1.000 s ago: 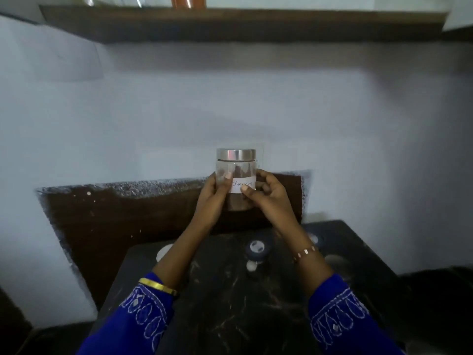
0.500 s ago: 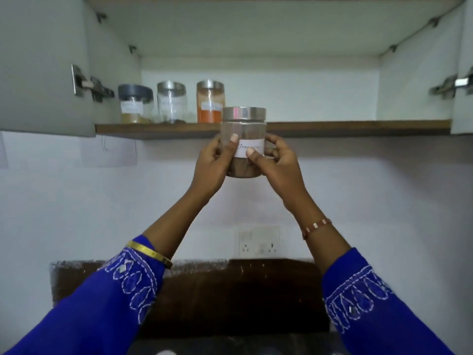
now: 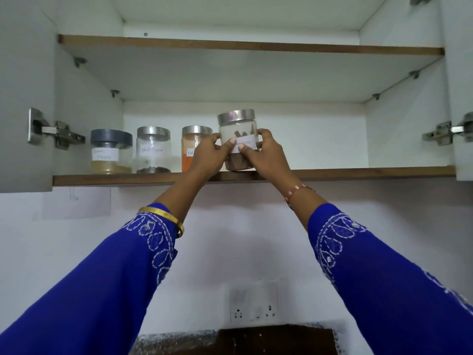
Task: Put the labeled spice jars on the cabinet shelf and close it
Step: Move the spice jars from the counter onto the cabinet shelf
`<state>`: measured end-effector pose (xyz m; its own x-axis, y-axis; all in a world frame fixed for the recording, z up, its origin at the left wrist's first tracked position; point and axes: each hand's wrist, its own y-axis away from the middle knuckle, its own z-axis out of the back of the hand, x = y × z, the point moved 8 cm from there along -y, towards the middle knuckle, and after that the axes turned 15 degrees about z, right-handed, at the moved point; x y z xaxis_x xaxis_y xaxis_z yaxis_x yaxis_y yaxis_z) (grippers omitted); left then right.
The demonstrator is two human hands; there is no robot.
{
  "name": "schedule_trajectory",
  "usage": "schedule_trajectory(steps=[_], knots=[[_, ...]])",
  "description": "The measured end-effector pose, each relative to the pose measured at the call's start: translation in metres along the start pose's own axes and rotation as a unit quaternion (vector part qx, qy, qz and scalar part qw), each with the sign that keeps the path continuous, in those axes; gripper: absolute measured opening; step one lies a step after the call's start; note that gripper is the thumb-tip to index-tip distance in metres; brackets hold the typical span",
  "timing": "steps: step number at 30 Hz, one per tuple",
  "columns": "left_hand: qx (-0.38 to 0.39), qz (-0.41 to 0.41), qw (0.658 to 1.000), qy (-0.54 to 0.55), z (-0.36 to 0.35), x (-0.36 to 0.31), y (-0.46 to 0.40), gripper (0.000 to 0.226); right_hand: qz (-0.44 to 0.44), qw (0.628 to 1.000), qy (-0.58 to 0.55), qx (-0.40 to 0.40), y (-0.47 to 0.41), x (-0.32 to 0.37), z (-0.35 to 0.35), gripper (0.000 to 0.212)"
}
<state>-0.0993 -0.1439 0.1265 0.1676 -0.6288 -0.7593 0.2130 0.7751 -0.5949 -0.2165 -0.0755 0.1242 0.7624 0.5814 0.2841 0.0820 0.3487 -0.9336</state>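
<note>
A clear cinnamon jar (image 3: 237, 129) with a steel lid and a white label is at the front of the lower cabinet shelf (image 3: 358, 172), slightly tilted. My left hand (image 3: 208, 156) and my right hand (image 3: 265, 152) grip it from both sides. Whether its base rests on the shelf is hidden by my hands. To its left stand three labeled jars: an orange-powder jar (image 3: 190, 144) partly hidden by my left hand, a black pepper jar (image 3: 153, 149), and a grey-lidded jar (image 3: 111, 152) with tan powder.
Both cabinet doors stand open, the left door (image 3: 25, 98) and the right door (image 3: 460, 98), with steel hinges. An upper shelf (image 3: 250, 46) is bare. The right half of the lower shelf has room. A wall socket (image 3: 254, 307) sits below.
Both hands lifted the cinnamon jar from in front of the shelf edge up and onto the shelf level, beside the orange jar. The view tilted upward.
</note>
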Motion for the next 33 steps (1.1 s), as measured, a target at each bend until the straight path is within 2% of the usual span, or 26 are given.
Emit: schedule_trajectory(steps=[5,7,11,13,15,17,19,20,23,25,28,30,33], knots=[[0.015,0.032,0.999,-0.023,-0.006,0.015,-0.028,0.046,-0.03,0.997,0.07,0.033,-0.011,-0.028,-0.017,0.049],[0.026,0.039,0.996,-0.077,-0.011,0.018,-0.036,0.044,-0.032,0.991,0.123,0.039,-0.015,-0.035,-0.02,0.049],[0.007,0.065,0.974,-0.219,-0.017,0.022,-0.041,0.058,-0.046,0.972,0.223,0.051,-0.021,-0.045,-0.026,0.038],[0.022,0.079,0.972,-0.22,-0.018,0.023,-0.042,0.043,-0.06,0.963,0.254,0.066,-0.022,-0.049,-0.028,0.03],[0.036,0.097,0.973,-0.205,-0.017,0.025,-0.041,0.011,-0.076,0.959,0.259,0.087,-0.024,-0.053,-0.03,0.03],[0.035,0.094,0.968,-0.229,-0.018,0.025,-0.042,0.016,-0.091,0.957,0.25,0.112,-0.027,-0.057,-0.031,0.031],[0.02,0.093,0.966,-0.239,-0.017,0.025,-0.044,0.036,-0.106,0.957,0.237,0.131,-0.029,-0.062,-0.031,0.032],[0.02,0.095,0.968,-0.231,-0.018,0.026,-0.045,0.039,-0.109,0.957,0.23,0.14,-0.03,-0.063,-0.03,0.034],[0.013,0.094,0.975,-0.202,-0.014,0.026,-0.042,0.029,-0.116,0.957,0.211,0.16,-0.029,-0.06,-0.027,0.04],[-0.01,0.067,0.981,-0.182,-0.011,0.022,-0.035,0.042,-0.111,0.964,0.193,0.148,-0.024,-0.054,-0.022,0.04],[-0.037,0.0,0.988,-0.152,-0.008,0.013,-0.013,0.05,-0.058,0.984,0.153,0.067,-0.006,-0.032,-0.011,0.039],[-0.032,-0.026,0.995,-0.086,-0.008,0.013,0.005,0.05,-0.002,0.994,0.111,0.014,0.024,-0.014,-0.009,0.04],[-0.056,-0.084,0.994,0.03,-0.005,0.02,0.05,0.042,0.059,0.996,0.07,-0.023,0.089,0.001,-0.012,0.038]])
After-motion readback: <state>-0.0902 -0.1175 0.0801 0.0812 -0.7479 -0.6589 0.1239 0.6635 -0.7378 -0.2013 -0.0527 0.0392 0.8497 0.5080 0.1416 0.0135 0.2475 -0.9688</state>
